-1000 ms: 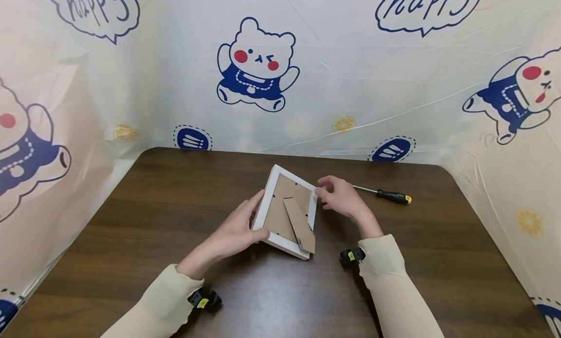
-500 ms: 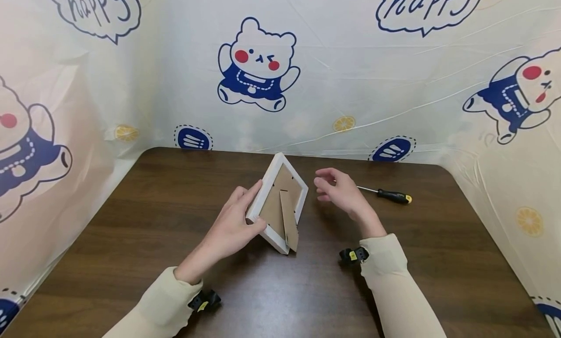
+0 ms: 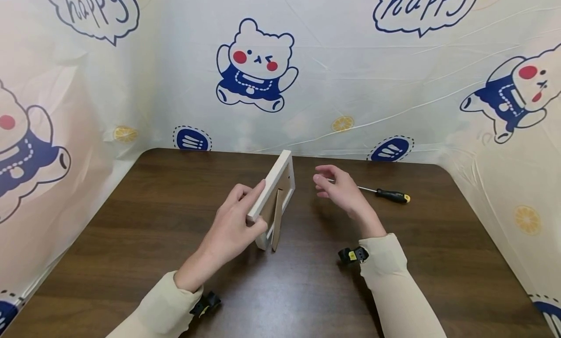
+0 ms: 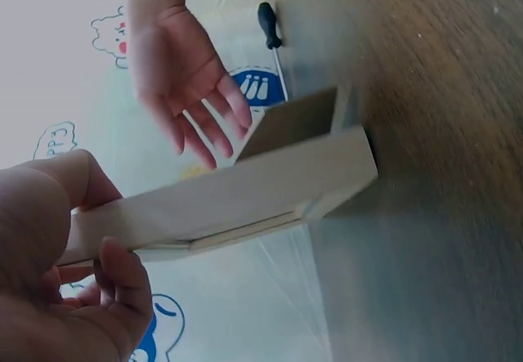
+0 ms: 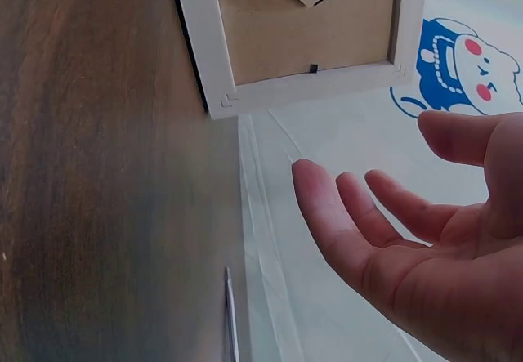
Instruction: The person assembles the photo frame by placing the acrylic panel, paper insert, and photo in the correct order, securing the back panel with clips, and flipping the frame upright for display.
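Observation:
A white picture frame (image 3: 272,186) stands near the middle of the table, turned almost edge-on in the head view. Its brown back panel (image 5: 302,43) faces right, and a cardboard easel leg (image 3: 277,220) swings out from it. My left hand (image 3: 230,233) grips the near upper corner, thumb on the back side and fingers along the outer edge. To the right of the frame, my right hand (image 3: 342,192) hovers with relaxed, slightly bent fingers and holds nothing. In the right wrist view, a gap separates its fingertips from the frame's white border.
A screwdriver with a black and yellow handle (image 3: 393,196) lies on the dark wooden table (image 3: 280,299) behind the right hand. A curtain (image 3: 315,75) printed with bears hangs around the table's back and sides. Both wrists wear small black cameras (image 3: 353,254).
The left hand has turned the picture frame from its back facing me to nearly edge-on, moving it slightly left. The right hand has come away from the frame's edge.

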A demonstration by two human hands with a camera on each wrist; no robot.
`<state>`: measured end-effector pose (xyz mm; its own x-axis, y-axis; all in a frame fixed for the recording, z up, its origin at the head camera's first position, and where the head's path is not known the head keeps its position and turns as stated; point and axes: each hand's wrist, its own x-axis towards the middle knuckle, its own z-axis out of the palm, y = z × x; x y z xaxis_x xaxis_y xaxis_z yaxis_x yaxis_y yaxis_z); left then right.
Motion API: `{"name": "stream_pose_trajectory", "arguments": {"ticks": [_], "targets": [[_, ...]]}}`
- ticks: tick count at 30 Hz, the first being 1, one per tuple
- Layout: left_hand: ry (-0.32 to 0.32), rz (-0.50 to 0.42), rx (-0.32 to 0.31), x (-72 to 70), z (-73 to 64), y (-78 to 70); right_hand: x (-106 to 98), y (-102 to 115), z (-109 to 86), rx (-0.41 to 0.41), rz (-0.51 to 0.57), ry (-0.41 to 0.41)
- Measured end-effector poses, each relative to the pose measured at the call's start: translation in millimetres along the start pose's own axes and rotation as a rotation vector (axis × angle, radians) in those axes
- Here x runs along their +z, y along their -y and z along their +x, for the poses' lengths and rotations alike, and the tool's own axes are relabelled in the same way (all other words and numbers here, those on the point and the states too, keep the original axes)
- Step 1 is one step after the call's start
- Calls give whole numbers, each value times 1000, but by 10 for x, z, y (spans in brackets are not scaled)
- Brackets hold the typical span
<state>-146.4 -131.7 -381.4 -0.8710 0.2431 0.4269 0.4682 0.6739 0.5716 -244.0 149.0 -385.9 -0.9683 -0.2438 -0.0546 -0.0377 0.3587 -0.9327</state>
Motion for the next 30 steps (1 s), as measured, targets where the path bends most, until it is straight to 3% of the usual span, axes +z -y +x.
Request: {"name": "stream_pose_trajectory", "arguments": {"ticks": [5,15,25,30], "targets": [[-38,52,88,26,-17,-22,1,29,-10,5,3,-1],[-30,82,125,41,-30,-39,15,65,-28,9,21,-1],[99,11,73,43,-29,-55,3,79,-46,-15,33,3],[140,-5,84,61,-38,-46,9,104,-48,-3,59,2]]}}
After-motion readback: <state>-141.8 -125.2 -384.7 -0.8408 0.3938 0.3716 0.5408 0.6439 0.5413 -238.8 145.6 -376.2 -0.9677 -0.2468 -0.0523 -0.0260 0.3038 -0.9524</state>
